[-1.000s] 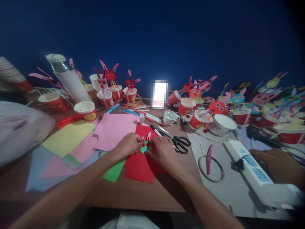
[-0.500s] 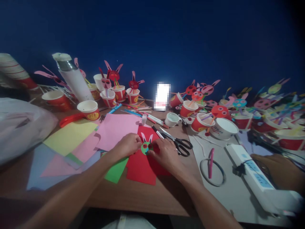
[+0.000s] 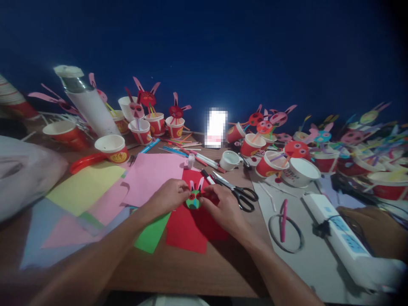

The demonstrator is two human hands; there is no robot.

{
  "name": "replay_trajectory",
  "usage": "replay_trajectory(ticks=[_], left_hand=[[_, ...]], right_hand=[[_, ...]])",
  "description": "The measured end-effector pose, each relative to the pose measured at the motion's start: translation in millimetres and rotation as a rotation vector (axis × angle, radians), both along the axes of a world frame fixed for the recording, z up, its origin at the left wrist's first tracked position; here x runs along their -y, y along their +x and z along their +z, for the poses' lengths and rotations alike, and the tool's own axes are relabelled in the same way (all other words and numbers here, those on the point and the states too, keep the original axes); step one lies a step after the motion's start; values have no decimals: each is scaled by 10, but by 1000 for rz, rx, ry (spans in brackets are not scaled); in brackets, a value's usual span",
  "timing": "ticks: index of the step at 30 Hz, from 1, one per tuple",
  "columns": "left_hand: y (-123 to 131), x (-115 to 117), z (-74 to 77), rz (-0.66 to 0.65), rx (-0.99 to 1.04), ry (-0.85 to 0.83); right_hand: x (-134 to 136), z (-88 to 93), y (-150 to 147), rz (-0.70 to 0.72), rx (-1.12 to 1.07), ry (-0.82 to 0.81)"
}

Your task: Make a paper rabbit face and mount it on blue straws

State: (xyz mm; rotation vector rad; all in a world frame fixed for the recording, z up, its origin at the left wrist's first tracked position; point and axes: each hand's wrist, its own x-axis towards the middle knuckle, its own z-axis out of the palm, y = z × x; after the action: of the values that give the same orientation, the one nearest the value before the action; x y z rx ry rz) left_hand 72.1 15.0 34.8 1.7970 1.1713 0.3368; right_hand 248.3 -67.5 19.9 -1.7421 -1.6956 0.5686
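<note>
A small green paper rabbit face (image 3: 193,203), with pink ears, red eyes and a blue mark, is between my two hands over the red paper (image 3: 188,236). My left hand (image 3: 171,195) has its fingertips closed at the face's upper left edge. On the other side, my right hand (image 3: 221,204) pinches the upper right edge with thumb and fingers. Black-handled scissors (image 3: 245,197) lie just right of my right hand, with a marker (image 3: 208,177) beside their blades. Green paper (image 3: 153,236) lies below my left wrist.
Pink (image 3: 153,174) and yellow sheets (image 3: 86,187) spread to the left. Paper cups with rabbit figures (image 3: 149,125) line the back. A thermos (image 3: 91,106), a plastic bag (image 3: 28,174), a small white cup (image 3: 230,160) and a power strip (image 3: 338,229) surround the workspace.
The rabbit face has shifted slightly left and down, and my right fingertips have moved up from its lower edge to its right side. The camera view has also shifted a little.
</note>
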Motion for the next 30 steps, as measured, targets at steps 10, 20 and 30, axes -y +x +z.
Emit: replay_trajectory(ticks=[10, 20, 30], left_hand=[[-94, 54, 172, 28, 300, -335], [-132, 81, 89, 133, 449, -429], [-109, 202, -86, 120, 434, -404]], right_hand=[[-90, 13, -75, 25, -802, -179], [-41, 52, -93, -65, -872, -112], [-16, -46, -158, -18, -910, -167]])
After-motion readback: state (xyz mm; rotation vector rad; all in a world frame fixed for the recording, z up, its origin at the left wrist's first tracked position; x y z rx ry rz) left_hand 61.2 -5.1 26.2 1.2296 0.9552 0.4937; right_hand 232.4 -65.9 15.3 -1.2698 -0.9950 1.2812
